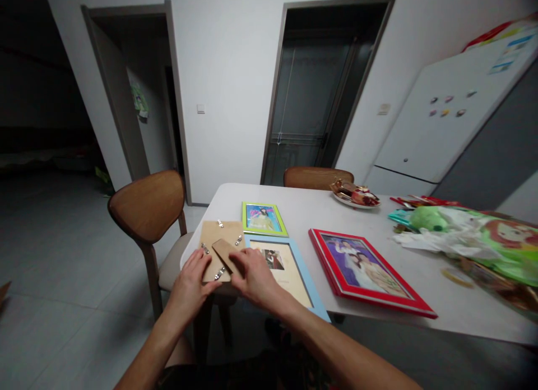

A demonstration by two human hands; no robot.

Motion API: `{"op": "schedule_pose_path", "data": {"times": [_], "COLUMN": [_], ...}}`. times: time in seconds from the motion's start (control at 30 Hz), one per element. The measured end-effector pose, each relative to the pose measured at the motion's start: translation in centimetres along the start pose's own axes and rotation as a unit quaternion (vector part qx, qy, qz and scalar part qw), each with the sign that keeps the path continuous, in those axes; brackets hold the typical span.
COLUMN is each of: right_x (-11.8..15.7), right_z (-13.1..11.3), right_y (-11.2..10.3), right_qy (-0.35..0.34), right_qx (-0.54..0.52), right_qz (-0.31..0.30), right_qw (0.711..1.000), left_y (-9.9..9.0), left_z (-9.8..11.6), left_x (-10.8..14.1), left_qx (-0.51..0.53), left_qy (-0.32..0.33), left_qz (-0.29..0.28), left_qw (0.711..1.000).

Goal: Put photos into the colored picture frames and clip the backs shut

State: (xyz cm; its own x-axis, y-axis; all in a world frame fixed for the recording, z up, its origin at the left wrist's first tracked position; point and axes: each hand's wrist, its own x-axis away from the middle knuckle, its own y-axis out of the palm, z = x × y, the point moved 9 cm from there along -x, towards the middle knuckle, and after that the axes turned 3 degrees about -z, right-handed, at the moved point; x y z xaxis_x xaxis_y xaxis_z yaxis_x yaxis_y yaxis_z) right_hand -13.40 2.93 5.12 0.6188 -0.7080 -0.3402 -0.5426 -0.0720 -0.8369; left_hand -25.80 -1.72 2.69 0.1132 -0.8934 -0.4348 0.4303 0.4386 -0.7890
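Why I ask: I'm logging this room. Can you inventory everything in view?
table: 1, white, centre
backing board: 1, tan, table's near-left corner
metal clips: 4 visible, silver, on board
flap: 1, brown, on board
blue frame: 1, blue, right of board
green frame: 1, lime, beyond blue frame
red frame: at least 1, red, table's near edge
plate: 1, white, table's far side
packaging: count unclear, green and white, table's right
chairs: 2, brown, left and far side
wall: 1, white, background
doorways: 2, grey-framed, in wall
wall plates: 2, white, on wall
refrigerator: 1, white front, right
magnets: several, mixed, refrigerator front
floor: 1, grey, left
left hand: 1, bare, board's left edge
right hand: 1, bare, at flap
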Motion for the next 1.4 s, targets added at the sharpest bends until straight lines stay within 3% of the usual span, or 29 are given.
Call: {"op": "schedule_pose_path", "data": {"times": [0.1, 0.23, 0.37, 0.47, 0.77, 0.93, 1.13, 1.4], "right_x": [2.1, 5.6, 8.0, 8.0, 7.6, 6.3, 3.8, 4.5], "right_z": [2.0, 6.4, 10.1, 10.7, 9.0, 10.2, 12.6, 12.5], "right_y": [-2.9, -5.1, -5.5, -5.0, -2.7, -2.9, -2.7, -2.4], "right_qy": [0.008, 0.064, 0.113, 0.105, 0.050, 0.049, 0.102, 0.078], "right_qx": [-0.036, -0.056, -0.052, -0.020, 0.070, 0.108, 0.207, 0.185], "right_qz": [0.008, -0.006, -0.022, -0.032, -0.035, -0.046, -0.066, -0.085], "right_qw": [0.999, 0.996, 0.992, 0.994, 0.996, 0.992, 0.971, 0.976], "left_y": [0.1, 3.4, 6.5, 7.2, 7.4, 8.0, 7.8, 7.7], "left_z": [4.1, 8.7, 10.9, 11.0, 10.5, 10.2, 10.4, 10.5], "left_x": [-0.1, 0.2, 0.5, 0.5, 1.4, 1.8, 1.7, 1.7], "left_qx": [0.038, 0.057, 0.062, 0.055, 0.045, 0.033, 0.026, 0.028], "left_qy": [0.042, 0.079, 0.093, 0.082, 0.090, 0.094, 0.087, 0.080], "left_qz": [0.003, -0.061, -0.123, -0.134, -0.137, -0.154, -0.158, -0.162], "left_qw": [0.998, 0.993, 0.986, 0.986, 0.985, 0.983, 0.983, 0.983]}}
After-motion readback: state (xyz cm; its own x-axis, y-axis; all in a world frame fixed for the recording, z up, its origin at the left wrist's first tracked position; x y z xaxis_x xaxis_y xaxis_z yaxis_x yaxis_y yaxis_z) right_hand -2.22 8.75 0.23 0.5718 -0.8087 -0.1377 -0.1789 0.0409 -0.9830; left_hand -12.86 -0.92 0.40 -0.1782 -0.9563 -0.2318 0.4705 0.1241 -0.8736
